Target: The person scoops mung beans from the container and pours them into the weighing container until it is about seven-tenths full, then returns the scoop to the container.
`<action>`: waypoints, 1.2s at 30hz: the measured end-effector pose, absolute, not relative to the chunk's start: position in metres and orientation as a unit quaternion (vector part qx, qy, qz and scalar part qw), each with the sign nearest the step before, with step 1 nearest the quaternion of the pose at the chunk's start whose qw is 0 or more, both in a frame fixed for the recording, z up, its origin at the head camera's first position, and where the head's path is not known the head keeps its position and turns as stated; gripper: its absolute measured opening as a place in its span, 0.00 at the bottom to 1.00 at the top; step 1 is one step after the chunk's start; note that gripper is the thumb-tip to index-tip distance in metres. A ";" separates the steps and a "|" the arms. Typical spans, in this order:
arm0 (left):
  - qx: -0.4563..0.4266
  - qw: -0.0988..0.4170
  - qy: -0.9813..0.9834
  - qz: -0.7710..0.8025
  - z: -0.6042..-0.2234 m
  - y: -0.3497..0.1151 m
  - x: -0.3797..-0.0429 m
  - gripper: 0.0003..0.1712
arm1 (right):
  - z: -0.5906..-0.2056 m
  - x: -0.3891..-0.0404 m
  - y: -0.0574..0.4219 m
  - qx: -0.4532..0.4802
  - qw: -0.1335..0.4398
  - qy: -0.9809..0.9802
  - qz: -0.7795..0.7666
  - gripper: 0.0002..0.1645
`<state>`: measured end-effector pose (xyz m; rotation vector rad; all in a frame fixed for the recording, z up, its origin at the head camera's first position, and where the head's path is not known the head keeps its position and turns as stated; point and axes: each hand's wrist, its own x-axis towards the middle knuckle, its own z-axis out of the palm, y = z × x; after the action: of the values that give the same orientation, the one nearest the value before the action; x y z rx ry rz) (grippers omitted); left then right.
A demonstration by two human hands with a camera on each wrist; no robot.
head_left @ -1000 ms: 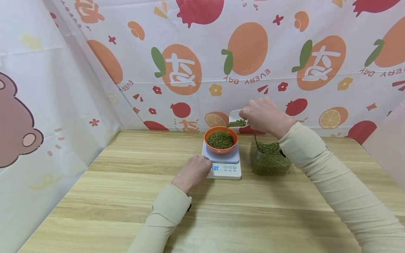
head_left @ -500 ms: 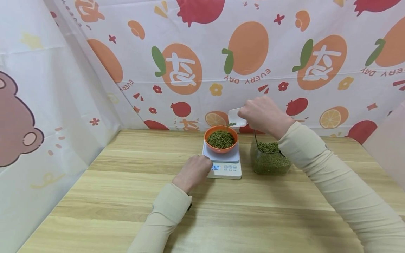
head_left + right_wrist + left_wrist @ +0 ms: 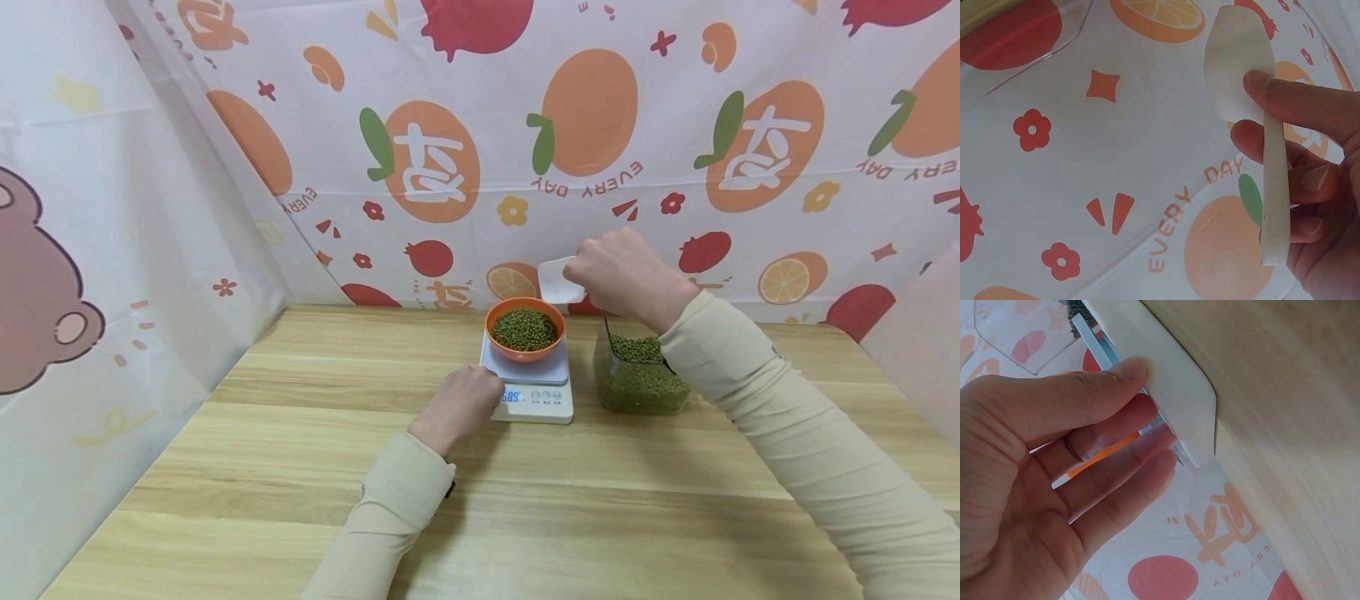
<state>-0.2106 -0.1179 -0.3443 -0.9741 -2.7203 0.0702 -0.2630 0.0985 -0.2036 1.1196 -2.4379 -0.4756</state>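
My right hand (image 3: 626, 275) grips a white scoop (image 3: 559, 281) by its handle, with the thumb at the base of the blade in the right wrist view. No beans show on the scoop, which tilts just above the back right rim of an orange bowl (image 3: 525, 357). Green mung beans (image 3: 523, 330) fill much of that bowl. It stands on the platform of a white kitchen scale (image 3: 531, 410) with a lit display. At the scale's front left corner, my left hand (image 3: 459, 408) touches the edge with thumb and fingertips, its fingers fairly straight in the left wrist view (image 3: 1104, 450).
Right of the scale stands a clear container (image 3: 643, 392) holding more mung beans; my right forearm passes over its right side. Everything stands on a wooden table (image 3: 247, 467). A fruit-print curtain (image 3: 480, 108) hangs close behind the table's back edge.
The mung beans on the scoop have slid off into the bowl as the scoop tipped further down. My left hand has stayed at the scale's corner.
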 end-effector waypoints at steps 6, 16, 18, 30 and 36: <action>-0.336 0.124 -0.933 0.023 -0.344 -0.118 -0.211 0.12 | -0.205 -0.264 0.100 0.402 0.199 -0.878 -0.168 0.14; -0.333 0.121 -0.935 0.019 -0.344 -0.118 -0.210 0.15 | -0.205 -0.264 0.103 0.401 0.201 -0.880 -0.158 0.14; -0.332 0.118 -0.936 0.019 -0.343 -0.118 -0.209 0.15 | -0.205 -0.263 0.104 0.399 0.200 -0.882 -0.155 0.13; -0.332 0.120 -0.935 0.023 -0.344 -0.118 -0.209 0.14 | -0.205 -0.261 0.112 0.395 0.208 -0.886 -0.122 0.15; -0.333 0.116 -0.936 0.017 -0.343 -0.119 -0.208 0.14 | -0.209 -0.260 0.116 0.385 0.196 -0.893 -0.122 0.16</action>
<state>-0.2084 -0.1186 -0.3432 -0.9738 -2.7401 0.0486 -0.2598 0.1165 -0.2086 1.0797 -2.5029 -0.3416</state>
